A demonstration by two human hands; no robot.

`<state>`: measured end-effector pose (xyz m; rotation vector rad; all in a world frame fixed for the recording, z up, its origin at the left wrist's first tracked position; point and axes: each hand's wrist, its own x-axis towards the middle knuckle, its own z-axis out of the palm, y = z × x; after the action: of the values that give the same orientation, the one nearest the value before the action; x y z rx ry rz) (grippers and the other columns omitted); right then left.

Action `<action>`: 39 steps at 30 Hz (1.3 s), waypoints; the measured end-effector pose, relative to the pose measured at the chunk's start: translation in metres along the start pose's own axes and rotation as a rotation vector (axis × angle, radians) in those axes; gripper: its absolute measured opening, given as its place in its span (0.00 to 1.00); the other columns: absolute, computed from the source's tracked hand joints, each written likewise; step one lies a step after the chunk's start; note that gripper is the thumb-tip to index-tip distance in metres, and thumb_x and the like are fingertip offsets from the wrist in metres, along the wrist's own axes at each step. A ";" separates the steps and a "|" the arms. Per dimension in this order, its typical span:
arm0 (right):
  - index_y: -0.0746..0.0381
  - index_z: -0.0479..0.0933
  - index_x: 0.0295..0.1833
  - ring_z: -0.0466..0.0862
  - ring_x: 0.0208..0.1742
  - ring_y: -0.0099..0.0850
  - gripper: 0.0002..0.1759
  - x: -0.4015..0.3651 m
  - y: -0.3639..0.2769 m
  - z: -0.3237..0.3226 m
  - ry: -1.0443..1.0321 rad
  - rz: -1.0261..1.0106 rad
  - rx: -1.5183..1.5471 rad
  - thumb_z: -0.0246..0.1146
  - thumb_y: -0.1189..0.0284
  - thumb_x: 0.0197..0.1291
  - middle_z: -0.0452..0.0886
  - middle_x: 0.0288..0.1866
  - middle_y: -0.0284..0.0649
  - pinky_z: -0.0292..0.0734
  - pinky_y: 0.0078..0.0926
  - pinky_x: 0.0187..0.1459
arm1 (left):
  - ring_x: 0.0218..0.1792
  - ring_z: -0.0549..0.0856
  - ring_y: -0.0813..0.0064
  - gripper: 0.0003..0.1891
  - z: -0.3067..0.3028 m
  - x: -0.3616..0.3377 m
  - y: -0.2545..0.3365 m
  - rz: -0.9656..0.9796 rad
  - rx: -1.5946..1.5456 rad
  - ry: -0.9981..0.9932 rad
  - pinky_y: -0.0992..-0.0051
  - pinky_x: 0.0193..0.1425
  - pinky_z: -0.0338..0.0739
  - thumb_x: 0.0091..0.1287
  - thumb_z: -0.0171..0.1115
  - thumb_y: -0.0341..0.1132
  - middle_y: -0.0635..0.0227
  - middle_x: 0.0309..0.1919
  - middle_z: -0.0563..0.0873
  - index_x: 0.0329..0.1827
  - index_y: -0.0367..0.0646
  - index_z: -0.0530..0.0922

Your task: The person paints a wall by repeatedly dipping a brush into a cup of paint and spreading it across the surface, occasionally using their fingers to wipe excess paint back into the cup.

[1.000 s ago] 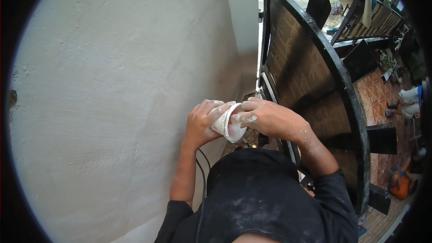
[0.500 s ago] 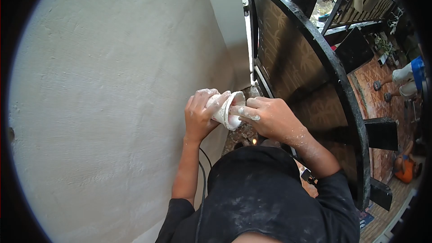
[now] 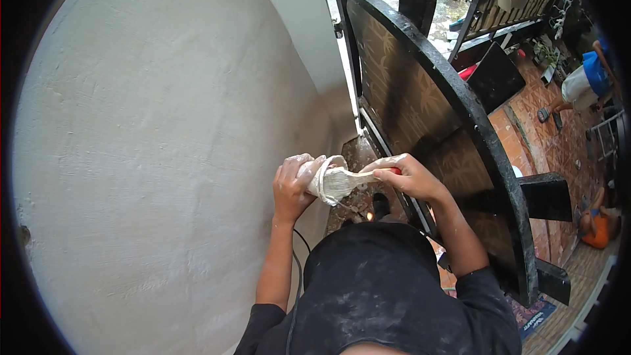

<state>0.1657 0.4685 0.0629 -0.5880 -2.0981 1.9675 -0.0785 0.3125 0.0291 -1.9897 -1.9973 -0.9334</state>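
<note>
My left hand [image 3: 292, 187], spotted with white paint, is wrapped round a white paint-smeared cup [image 3: 321, 186] tilted with its mouth to the right. In my right hand [image 3: 415, 177] is a paintbrush [image 3: 340, 183], gripped by its pale handle, which has a red end. The brush's wide bristles are coated white and lie at the cup's mouth; how far they reach inside is hard to make out. Both hands are in front of my body, beside a plain whitish wall [image 3: 151, 158].
A black-framed gate panel [image 3: 420, 92] with a leaf pattern stands close on my right. Beyond it are a person in blue and white [image 3: 585, 82] and a person in orange [image 3: 597, 227] on the tiled floor. A dark cable [image 3: 300, 269] hangs by my left arm.
My right hand has drawn back to the right, bringing the brush's bristles and handle into view. The cup has shifted slightly left and down in view. The whole view has turned a little.
</note>
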 end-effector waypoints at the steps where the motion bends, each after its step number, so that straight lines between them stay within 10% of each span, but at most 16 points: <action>1: 0.69 0.83 0.56 0.84 0.44 0.22 0.16 -0.005 -0.009 -0.002 0.050 0.010 -0.077 0.62 0.71 0.69 0.89 0.44 0.44 0.78 0.25 0.51 | 0.49 0.84 0.62 0.30 -0.002 0.002 0.000 -0.023 -0.004 0.006 0.62 0.48 0.77 0.47 0.75 0.39 0.66 0.47 0.85 0.58 0.57 0.84; 4: 0.61 0.84 0.56 0.86 0.35 0.28 0.15 -0.010 -0.012 0.008 0.272 -0.287 -0.233 0.63 0.68 0.68 0.88 0.38 0.45 0.78 0.29 0.38 | 0.49 0.83 0.62 0.29 -0.003 0.004 -0.006 -0.056 -0.009 0.027 0.61 0.49 0.76 0.48 0.75 0.38 0.66 0.47 0.84 0.59 0.57 0.84; 10: 0.59 0.83 0.58 0.88 0.41 0.42 0.16 -0.012 -0.028 0.037 0.310 -0.188 -0.624 0.64 0.66 0.67 0.87 0.41 0.50 0.81 0.29 0.44 | 0.50 0.83 0.61 0.27 -0.012 0.021 -0.006 0.099 0.241 -0.014 0.61 0.52 0.75 0.50 0.75 0.37 0.65 0.47 0.85 0.58 0.57 0.84; 16: 0.65 0.83 0.57 0.78 0.28 0.22 0.17 -0.014 -0.019 0.030 0.148 -0.044 0.103 0.57 0.67 0.74 0.85 0.31 0.35 0.74 0.23 0.35 | 0.53 0.82 0.59 0.25 0.003 0.013 -0.011 0.031 -0.016 0.124 0.60 0.52 0.75 0.53 0.72 0.36 0.64 0.49 0.85 0.57 0.53 0.84; 20: 0.65 0.81 0.62 0.56 0.22 0.12 0.19 -0.021 0.007 0.037 0.132 0.114 0.680 0.55 0.64 0.77 0.61 0.24 0.20 0.48 0.17 0.23 | 0.51 0.82 0.53 0.26 0.006 0.012 -0.010 -0.156 -0.216 0.249 0.56 0.56 0.76 0.54 0.74 0.33 0.57 0.50 0.84 0.58 0.42 0.80; 32: 0.55 0.66 0.67 0.66 0.26 0.18 0.17 0.026 -0.030 0.034 0.168 -0.080 0.999 0.50 0.66 0.77 0.69 0.32 0.32 0.64 0.14 0.21 | 0.53 0.85 0.66 0.29 -0.006 -0.051 0.012 -0.605 -0.573 0.226 0.66 0.59 0.79 0.51 0.79 0.28 0.59 0.51 0.86 0.58 0.37 0.78; 39: 0.60 0.78 0.64 0.66 0.22 0.16 0.17 0.153 -0.088 -0.003 0.506 -0.452 0.147 0.57 0.68 0.75 0.68 0.28 0.29 0.65 0.19 0.25 | 0.59 0.82 0.65 0.34 -0.024 -0.086 0.022 -0.678 -0.480 0.308 0.65 0.65 0.76 0.53 0.79 0.29 0.60 0.59 0.82 0.64 0.39 0.74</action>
<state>0.0162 0.5327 0.1320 -0.4673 -1.5907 1.5086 -0.0570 0.2257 0.0090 -1.1818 -2.4477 -1.8757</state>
